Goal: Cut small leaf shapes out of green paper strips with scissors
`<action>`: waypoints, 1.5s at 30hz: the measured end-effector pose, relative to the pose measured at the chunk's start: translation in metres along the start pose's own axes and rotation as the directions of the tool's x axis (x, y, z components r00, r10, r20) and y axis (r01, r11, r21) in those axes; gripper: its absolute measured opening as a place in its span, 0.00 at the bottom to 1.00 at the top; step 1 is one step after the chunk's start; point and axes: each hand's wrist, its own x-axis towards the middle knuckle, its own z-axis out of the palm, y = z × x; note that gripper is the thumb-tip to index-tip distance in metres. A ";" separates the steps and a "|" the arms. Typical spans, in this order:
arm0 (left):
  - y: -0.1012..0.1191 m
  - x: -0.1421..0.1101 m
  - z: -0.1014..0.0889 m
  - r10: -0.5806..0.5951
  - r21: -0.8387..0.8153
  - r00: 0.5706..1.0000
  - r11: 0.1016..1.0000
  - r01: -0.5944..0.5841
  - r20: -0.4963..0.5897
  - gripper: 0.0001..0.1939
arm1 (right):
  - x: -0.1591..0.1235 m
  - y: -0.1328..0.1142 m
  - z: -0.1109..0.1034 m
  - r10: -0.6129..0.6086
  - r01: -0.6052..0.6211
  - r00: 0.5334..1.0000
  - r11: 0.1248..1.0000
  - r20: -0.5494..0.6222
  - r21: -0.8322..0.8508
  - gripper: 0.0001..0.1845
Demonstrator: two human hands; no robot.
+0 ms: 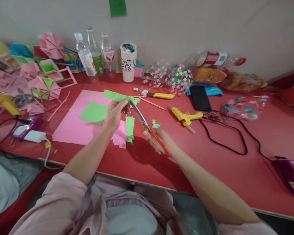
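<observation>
My left hand (115, 112) pinches a green paper strip (111, 94) that has star outlines drawn along it. In my right hand (159, 138) is a pair of scissors (159, 142) with orange-red handles. Their blades point up and left and reach the strip's right end beside my left fingertips; whether they are cutting through it I cannot tell. Below my left hand lie green paper pieces (129, 128) and a torn pink scrap (120, 133). A small pile of cut green stars (155, 124) rests just above my right hand.
Pink sheet (71, 120) and green square (94, 112) lie left. Behind are bottles (110, 60), a cup (128, 62), a yellow cutter (161, 95) and star-filled bags (243, 107). A glue gun (186, 116), phone (201, 98) and black cable (235, 150) are right; paper lanterns (45, 86) far left.
</observation>
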 end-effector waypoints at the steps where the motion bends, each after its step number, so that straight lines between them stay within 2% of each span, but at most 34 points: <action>1: -0.001 0.000 0.000 0.006 -0.005 1.000 1.000 -0.006 0.000 0.13 | 0.000 0.000 0.000 -0.013 0.013 1.000 1.000 -0.004 -0.001 0.22; 9: -0.002 0.000 0.000 -0.003 -0.036 1.000 0.999 0.003 -0.008 0.12 | 0.001 0.002 0.000 0.043 -0.043 0.999 0.998 -0.011 -0.038 0.22; 14: -0.003 0.002 -0.005 0.008 0.000 1.000 1.000 -0.008 0.001 0.12 | 0.002 -0.001 -0.003 0.055 -0.055 0.998 0.998 -0.006 -0.033 0.23; 18: -0.002 0.005 -0.010 0.035 0.028 0.996 0.999 -0.033 -0.083 0.12 | 0.002 -0.001 -0.005 0.041 -0.041 0.999 0.999 0.014 -0.031 0.24; 21: -0.001 0.006 -0.011 0.035 0.018 0.994 0.999 -0.033 -0.103 0.09 | 0.002 0.000 -0.006 0.035 -0.035 0.998 0.999 0.043 -0.003 0.24; 28: -0.002 0.002 -0.006 0.046 0.025 0.993 0.999 -0.043 -0.105 0.09 | 0.004 0.004 -0.010 0.032 -0.035 0.988 0.999 0.153 0.015 0.22; 36: -0.005 -0.004 0.002 0.085 0.036 0.992 0.996 -0.082 -0.090 0.08 | 0.000 0.006 -0.006 0.003 -0.007 0.996 0.999 0.094 0.049 0.20; 40: -0.009 -0.007 0.005 0.075 0.050 0.992 0.996 -0.070 -0.099 0.09 | 0.000 0.007 -0.005 -0.011 0.003 0.993 0.998 0.114 0.070 0.21; 45: -0.010 -0.012 0.011 0.128 0.091 0.986 0.989 -0.118 -0.109 0.10 | 0.000 0.008 0.000 -0.007 -0.012 0.991 0.989 0.131 0.146 0.23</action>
